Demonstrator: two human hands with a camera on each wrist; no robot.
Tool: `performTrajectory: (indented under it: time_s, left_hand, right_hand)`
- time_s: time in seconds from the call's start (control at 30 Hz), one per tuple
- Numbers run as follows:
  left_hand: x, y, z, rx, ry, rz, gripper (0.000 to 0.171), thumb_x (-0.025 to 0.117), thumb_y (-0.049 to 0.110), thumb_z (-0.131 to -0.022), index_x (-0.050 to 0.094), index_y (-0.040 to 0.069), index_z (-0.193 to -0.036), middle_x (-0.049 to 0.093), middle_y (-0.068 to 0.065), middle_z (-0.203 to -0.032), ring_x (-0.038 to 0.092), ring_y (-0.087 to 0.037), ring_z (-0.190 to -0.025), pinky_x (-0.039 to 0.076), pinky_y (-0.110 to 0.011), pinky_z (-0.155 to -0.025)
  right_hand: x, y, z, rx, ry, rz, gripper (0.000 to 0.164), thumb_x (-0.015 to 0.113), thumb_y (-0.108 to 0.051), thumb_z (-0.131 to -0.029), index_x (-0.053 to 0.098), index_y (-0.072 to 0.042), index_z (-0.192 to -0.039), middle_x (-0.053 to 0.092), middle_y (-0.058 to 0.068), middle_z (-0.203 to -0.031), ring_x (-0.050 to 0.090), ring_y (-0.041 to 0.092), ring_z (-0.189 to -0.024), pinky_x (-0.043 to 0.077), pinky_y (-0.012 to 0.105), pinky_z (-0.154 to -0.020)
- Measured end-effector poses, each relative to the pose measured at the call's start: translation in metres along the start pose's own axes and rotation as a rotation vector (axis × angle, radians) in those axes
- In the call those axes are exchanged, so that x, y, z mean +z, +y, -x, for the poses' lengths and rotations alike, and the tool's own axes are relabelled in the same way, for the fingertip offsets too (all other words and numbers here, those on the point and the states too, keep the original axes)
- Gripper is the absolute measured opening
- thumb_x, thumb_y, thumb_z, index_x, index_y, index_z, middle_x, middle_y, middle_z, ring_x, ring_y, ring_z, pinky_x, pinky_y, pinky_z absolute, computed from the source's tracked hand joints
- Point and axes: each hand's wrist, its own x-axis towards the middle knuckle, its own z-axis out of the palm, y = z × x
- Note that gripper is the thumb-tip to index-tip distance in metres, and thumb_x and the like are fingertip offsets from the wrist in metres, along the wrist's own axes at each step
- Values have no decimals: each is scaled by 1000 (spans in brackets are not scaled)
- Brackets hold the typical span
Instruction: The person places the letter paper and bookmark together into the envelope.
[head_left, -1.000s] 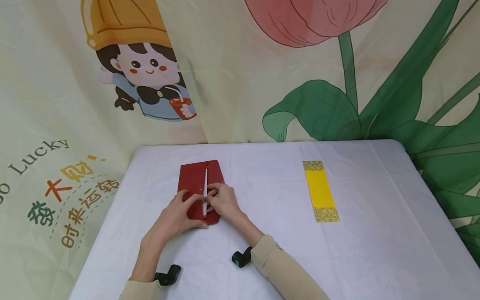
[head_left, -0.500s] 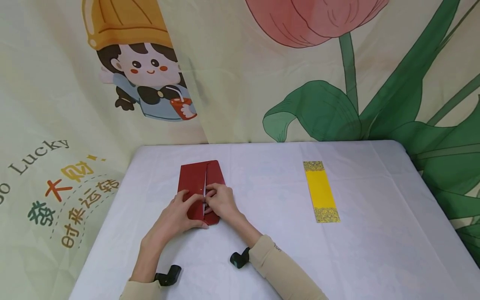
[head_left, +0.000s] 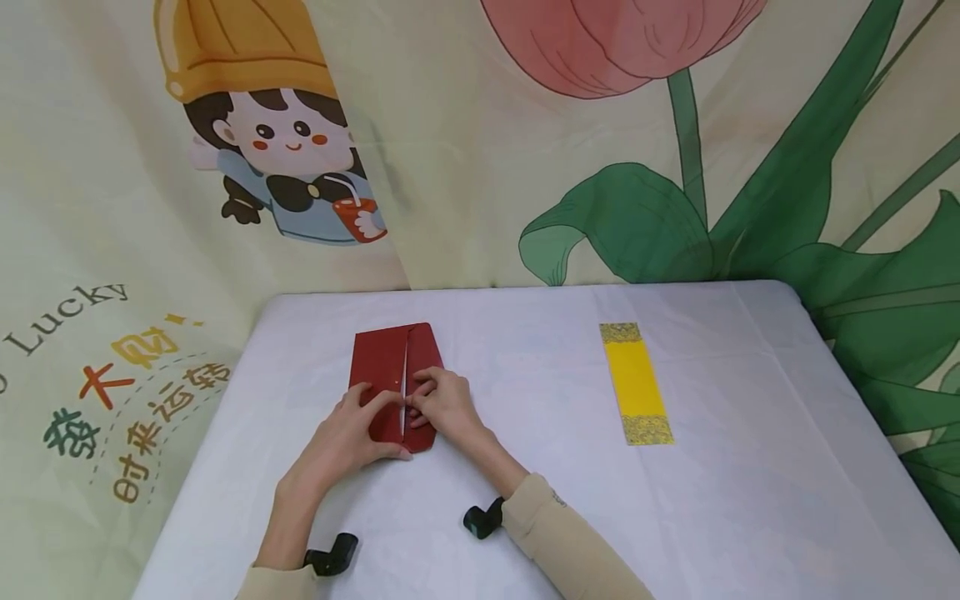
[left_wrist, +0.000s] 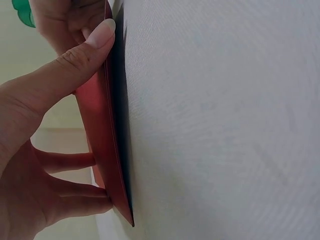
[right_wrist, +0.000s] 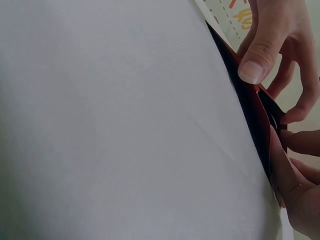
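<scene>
A red paper envelope (head_left: 375,362) lies on the white-covered table, left of the middle in the head view. Its flap (head_left: 429,346) is unfolded on the right side, and a thin white sliver shows along the mouth. My left hand (head_left: 337,437) holds the envelope from the left, thumb at the near edge and bent fingertips on its face. At the mouth, my right hand (head_left: 447,406) has curled fingers gripping the flap side, thumb and index meeting beside the left fingertips. In the right wrist view the mouth gapes a little between both hands (right_wrist: 302,195).
To the right lies a yellow paper strip (head_left: 636,379) with patterned gold ends. A printed cloth backdrop (head_left: 457,200) hangs behind the table's far edge. Black wrist cameras (head_left: 333,554) sit near both cuffs.
The white sliver at the envelope's mouth narrows, then shows a little more again. The hands stay in nearly the same place, and the head view has shifted slightly.
</scene>
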Motion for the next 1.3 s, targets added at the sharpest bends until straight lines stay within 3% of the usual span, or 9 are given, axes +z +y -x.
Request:
performTrajectory:
  time_s: [0.4,0.67,1.3]
  left_hand:
    - [1,0,-2,7,11,-2,76,94,48,-70,61,23,-134,41,-29,-146,45,-51,-130,55,-65,-89]
    - [1,1,-2,-2,3,10,75,94,45,-70,61,23,-134,41,-31,-147,45,-53,-130,57,-64,-87]
    - [2,1,-3,-11,-14,7,74,93,47,-72,59,26,-135,38,-30,-149,42,-53,-133,54,-66,-91]
  right_hand:
    - [-33,2,20,-10,30,20,35,73,2,-89,66,4,-123,73,9,-87,72,20,-65,61,28,-58]
    - [-57,5,30,-83,94,237,33,74,-5,-89,70,-1,-121,76,7,-91,74,11,-74,53,20,-69]
    - [-112,11,58,-32,248,336,33,74,-6,-90,70,-3,-122,75,4,-92,73,14,-78,58,31,-73]
